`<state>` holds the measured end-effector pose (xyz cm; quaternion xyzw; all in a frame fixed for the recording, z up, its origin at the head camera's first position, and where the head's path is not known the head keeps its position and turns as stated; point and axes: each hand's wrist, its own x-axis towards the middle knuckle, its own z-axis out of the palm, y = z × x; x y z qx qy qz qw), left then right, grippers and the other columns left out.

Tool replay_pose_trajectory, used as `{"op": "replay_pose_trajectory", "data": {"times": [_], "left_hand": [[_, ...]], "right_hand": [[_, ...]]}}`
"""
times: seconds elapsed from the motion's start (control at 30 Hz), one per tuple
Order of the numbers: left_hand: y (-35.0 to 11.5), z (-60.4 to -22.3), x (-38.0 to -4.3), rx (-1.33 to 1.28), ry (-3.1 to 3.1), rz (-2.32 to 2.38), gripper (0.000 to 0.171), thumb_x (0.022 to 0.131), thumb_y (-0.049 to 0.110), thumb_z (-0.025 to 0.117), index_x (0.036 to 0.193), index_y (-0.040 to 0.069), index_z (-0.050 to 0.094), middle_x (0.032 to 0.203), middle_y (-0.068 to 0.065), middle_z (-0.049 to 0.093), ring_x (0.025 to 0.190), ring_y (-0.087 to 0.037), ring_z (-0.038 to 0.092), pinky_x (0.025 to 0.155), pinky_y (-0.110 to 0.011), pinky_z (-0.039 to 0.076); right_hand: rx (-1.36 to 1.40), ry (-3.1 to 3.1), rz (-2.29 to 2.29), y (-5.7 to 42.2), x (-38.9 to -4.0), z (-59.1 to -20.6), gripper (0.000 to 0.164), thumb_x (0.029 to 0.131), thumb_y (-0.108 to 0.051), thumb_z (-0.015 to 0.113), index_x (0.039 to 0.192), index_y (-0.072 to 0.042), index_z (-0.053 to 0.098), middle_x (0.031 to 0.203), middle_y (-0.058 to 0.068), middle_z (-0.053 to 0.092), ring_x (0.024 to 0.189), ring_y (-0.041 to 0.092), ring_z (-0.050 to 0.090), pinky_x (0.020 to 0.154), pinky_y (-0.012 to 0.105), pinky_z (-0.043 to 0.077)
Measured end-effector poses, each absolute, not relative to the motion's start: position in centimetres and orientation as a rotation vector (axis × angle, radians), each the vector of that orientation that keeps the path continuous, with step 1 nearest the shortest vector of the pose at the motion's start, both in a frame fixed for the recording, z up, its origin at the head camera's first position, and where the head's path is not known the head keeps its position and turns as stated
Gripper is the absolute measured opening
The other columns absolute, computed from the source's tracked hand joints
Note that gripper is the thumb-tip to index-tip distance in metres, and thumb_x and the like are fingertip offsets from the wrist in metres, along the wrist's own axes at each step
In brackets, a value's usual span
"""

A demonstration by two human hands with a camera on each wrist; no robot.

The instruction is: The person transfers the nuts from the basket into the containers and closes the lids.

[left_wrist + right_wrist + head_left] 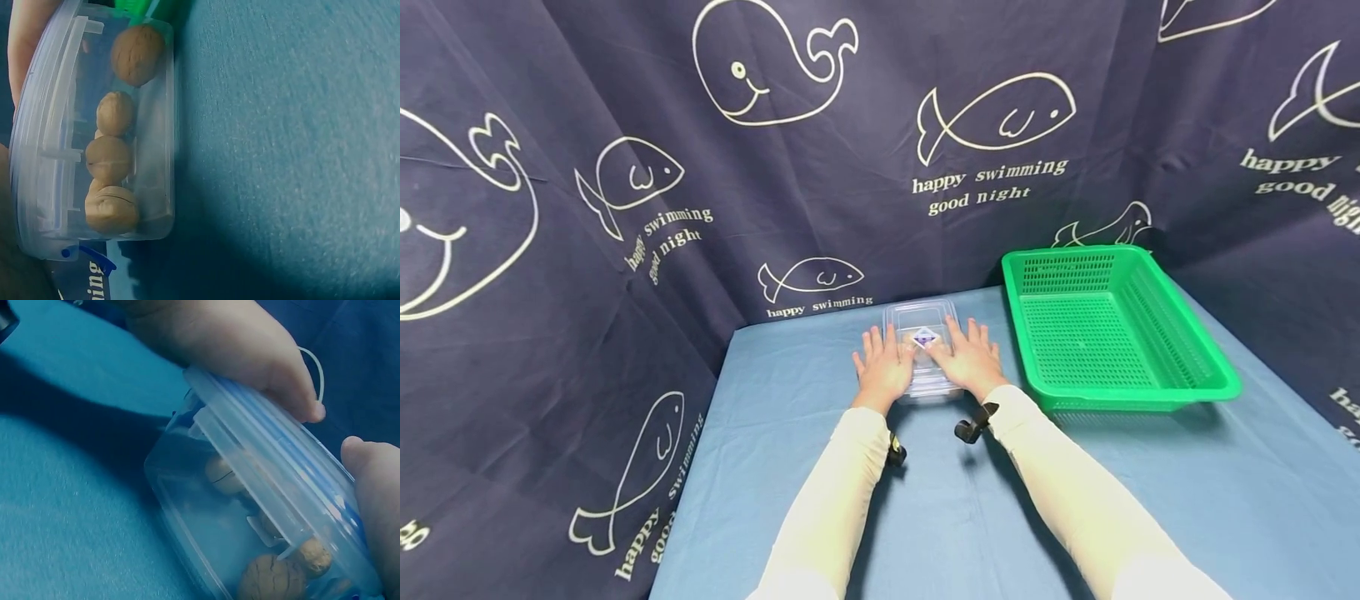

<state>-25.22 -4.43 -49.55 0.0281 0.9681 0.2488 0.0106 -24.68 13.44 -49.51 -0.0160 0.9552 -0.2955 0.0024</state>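
A clear plastic food container (931, 386) with a lid (919, 313) sits on the blue cloth near the back edge. My left hand (883, 367) rests on the left side of the lid, fingers straight and spread. On the right side, my right hand (972, 363) presses in the same way, with both thumbs reaching in toward the lid's label (925, 337). Through the container's wall, the left wrist view shows several walnuts (109, 159) inside and a blue clip (97, 257) sticking out at one end. The right wrist view shows the lid's edge (250, 465) under the fingers.
A green perforated plastic basket (1142, 394) stands to the right of the container, close to my right hand. Dark curtains (880, 208) printed with fish and whales rise behind and at the sides. Black devices (973, 423) are strapped at both wrists.
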Motion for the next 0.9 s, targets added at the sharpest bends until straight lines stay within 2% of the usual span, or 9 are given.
{"op": "replay_pose_trajectory", "data": {"times": [0.2,0.33,0.5,0.67,0.77,0.9], "left_hand": [[-5.5,-50.1,-25.2,0.068,2.964,0.924,0.061,0.108,0.043,0.027,0.164,0.024,0.017,0.169,-0.018,0.0,0.155,-0.034,-0.01,0.118,-0.065,-0.003],[-7.1,-50.9,-25.3,0.021,2.927,0.875,0.067,0.105,0.055,0.029,0.164,0.029,0.012,0.168,-0.02,-0.005,0.154,-0.037,-0.013,0.118,-0.065,-0.005],[-8.1,-52.3,-26.1,0.008,2.907,0.903,0.082,0.099,0.07,0.029,0.164,0.028,0.005,0.168,-0.022,-0.005,0.154,-0.04,-0.011,0.118,-0.064,-0.007],[-8.3,-53.2,-26.4,-0.03,2.851,1.037,0.083,0.097,0.07,0.033,0.164,0.03,0.003,0.169,-0.019,-0.006,0.154,-0.037,-0.012,0.118,-0.061,-0.01],[-8.0,-53.3,-26.3,-0.041,2.815,1.057,0.084,0.098,0.069,0.03,0.164,0.026,0.004,0.169,-0.018,-0.007,0.155,-0.035,-0.013,0.119,-0.059,-0.012],[-7.6,-52.8,-25.7,-0.032,2.757,1.18,0.085,0.099,0.064,0.033,0.163,0.011,0.016,0.168,-0.021,-0.003,0.154,-0.036,-0.011,0.118,-0.059,-0.014]], "right_hand": [[-0.039,2.974,-1.024,13.7,-24.8,-49.7,0.079,0.101,-0.062,0.036,0.164,-0.017,0.017,0.164,0.031,0.008,0.151,0.052,0.0,0.115,0.072,0.007],[-0.007,2.941,-1.07,14.4,-25.0,-50.2,0.088,0.1,-0.067,0.034,0.164,-0.01,0.012,0.164,0.032,0.006,0.151,0.052,-0.001,0.115,0.071,0.005],[0.023,2.86,-1.166,15.4,-25.0,-50.6,0.092,0.099,-0.069,0.034,0.163,-0.008,0.008,0.165,0.031,0.002,0.15,0.052,-0.005,0.115,0.071,-0.001],[0.06,2.766,-1.233,16.2,-24.9,-51.3,0.097,0.096,-0.074,0.032,0.163,-0.007,0.01,0.166,0.029,0.0,0.151,0.049,-0.008,0.116,0.067,-0.007],[0.067,2.736,-1.238,16.5,-24.9,-51.7,0.1,0.095,-0.077,0.03,0.162,-0.006,0.013,0.166,0.028,-0.001,0.151,0.048,-0.012,0.116,0.065,-0.011],[0.061,2.711,-1.247,16.7,-24.9,-52.0,0.1,0.094,-0.079,0.026,0.161,-0.005,0.021,0.166,0.027,-0.002,0.15,0.048,-0.016,0.114,0.064,-0.017]]}}
